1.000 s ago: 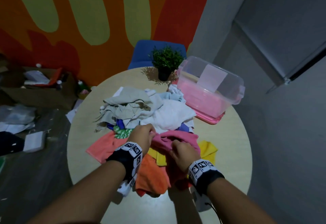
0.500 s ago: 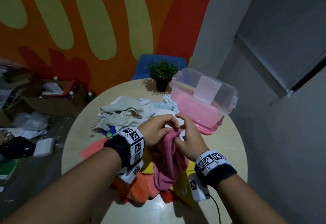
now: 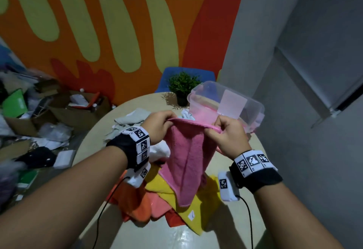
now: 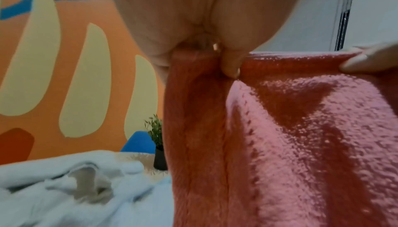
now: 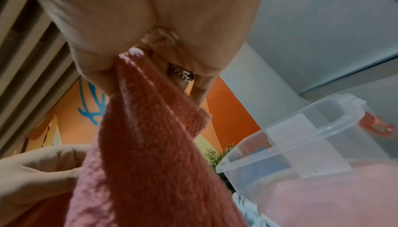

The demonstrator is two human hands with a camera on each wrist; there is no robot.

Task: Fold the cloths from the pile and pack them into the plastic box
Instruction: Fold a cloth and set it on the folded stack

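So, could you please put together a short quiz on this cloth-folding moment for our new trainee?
1. True or false: the left hand and the right hand both pinch the top edge of the pink cloth.
2. Which is the plastic box: A) open, B) closed with a lid?
3. Fill in: the potted plant stands on the table's far side, just ____ of the box in the head view.

Key: 1 true; 2 A; 3 left.

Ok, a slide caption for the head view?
Both hands hold a pink towel by its top edge above the cloth pile.
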